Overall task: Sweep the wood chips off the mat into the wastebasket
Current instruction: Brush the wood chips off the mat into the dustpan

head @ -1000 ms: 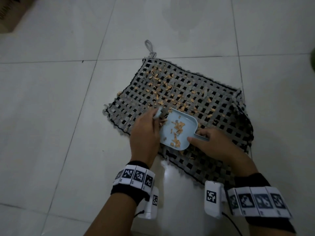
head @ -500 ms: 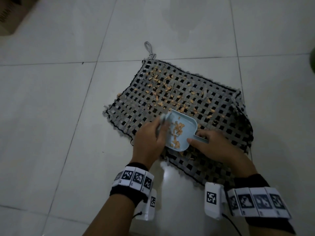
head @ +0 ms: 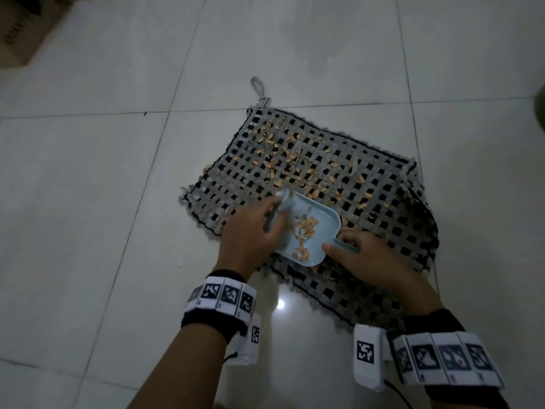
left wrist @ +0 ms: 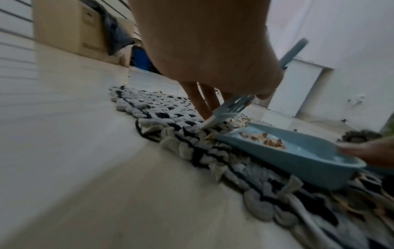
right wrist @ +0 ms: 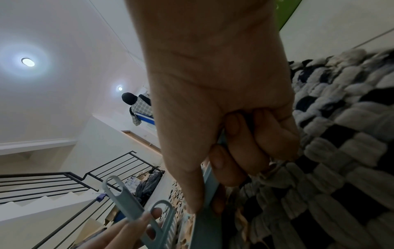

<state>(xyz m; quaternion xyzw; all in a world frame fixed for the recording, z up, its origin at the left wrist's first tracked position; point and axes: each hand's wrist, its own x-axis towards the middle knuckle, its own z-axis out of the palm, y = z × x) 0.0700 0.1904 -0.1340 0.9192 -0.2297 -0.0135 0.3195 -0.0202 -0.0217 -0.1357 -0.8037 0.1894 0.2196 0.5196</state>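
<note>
A grey and black woven mat lies on the tiled floor, with orange wood chips strewn over its far half. My right hand grips the handle of a light blue dustpan that rests on the mat's near left part and holds several chips. My left hand holds a small light blue brush, its bristles down on the mat at the pan's open left edge. The wastebasket is not in view.
A cardboard box stands on the floor at the far left. A green object shows at the right edge. White floor tiles surround the mat. The right wrist view shows a stair railing and a distant person.
My left hand has swept the brush rightward and back along the pan's edge. More chips have gathered in the middle of the pan. My right hand has kept the pan nearly still.
</note>
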